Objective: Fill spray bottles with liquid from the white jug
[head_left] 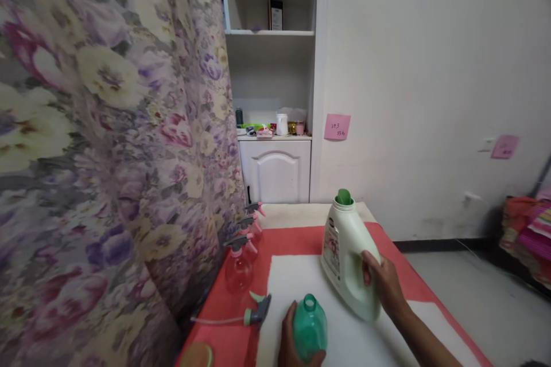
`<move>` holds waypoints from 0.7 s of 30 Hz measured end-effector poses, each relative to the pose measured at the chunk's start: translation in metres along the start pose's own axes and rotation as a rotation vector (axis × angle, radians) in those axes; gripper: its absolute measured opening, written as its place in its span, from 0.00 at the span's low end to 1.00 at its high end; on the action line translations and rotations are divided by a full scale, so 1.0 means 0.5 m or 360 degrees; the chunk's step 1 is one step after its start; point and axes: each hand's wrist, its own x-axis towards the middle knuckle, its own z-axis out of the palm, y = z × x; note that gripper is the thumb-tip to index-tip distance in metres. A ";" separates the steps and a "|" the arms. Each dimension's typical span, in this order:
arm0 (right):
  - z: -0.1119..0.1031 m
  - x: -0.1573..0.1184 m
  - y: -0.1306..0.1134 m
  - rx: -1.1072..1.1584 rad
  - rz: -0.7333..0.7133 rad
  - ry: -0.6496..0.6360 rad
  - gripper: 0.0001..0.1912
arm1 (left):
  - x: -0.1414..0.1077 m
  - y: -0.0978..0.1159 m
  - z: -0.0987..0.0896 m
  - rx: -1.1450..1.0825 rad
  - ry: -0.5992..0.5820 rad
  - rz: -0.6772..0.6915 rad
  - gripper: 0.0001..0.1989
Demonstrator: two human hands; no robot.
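Detergent jug (pixel 338 284), pale green and uncapped, stands to the right of the centre of the work surface, with its neck inclined to the left and away from the person. A green spout (pixel 344 197) shows at its mouth, and a printed label (pixel 332 248) faces left. The right hand (pixel 384 282) is clamped on the jug's handle, on the right side of the body; the jug therefore lies directly left of this hand, in contact with it. Whether the base bears on the surface cannot be determined.

Green bottle (pixel 310 327), translucent and with an open neck, is positioned at the near edge of the view, left of and nearer than the jug, and apart from it. The left hand (pixel 286 337) is wrapped around its left and near sides, gripping the body below the neck.

A detached trigger sprayer (pixel 259 311) lies left of the green bottle, its dip tube (pixel 219 320) pointing left. Beyond it, three spray bottles (pixel 239 275) with grey-and-pink trigger heads form a row along the left edge. A white sheet (pixel 290 275) covers the middle of the red tablecloth (pixel 297 238).
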 end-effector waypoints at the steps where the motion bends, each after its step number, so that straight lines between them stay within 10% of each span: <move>1: -0.019 -0.008 -0.002 -0.0016 0.0001 0.0001 0.29 | -0.002 0.002 0.002 0.0025 0.0028 0.0047 0.45; 10: -0.139 -0.096 0.026 -0.0127 0.0075 -0.0109 0.32 | -0.006 0.047 0.000 0.0045 0.0052 0.0050 0.41; 21: -0.163 -0.154 0.103 0.0031 0.0153 -0.0085 0.30 | 0.010 0.093 -0.014 0.0033 -0.0016 -0.0019 0.40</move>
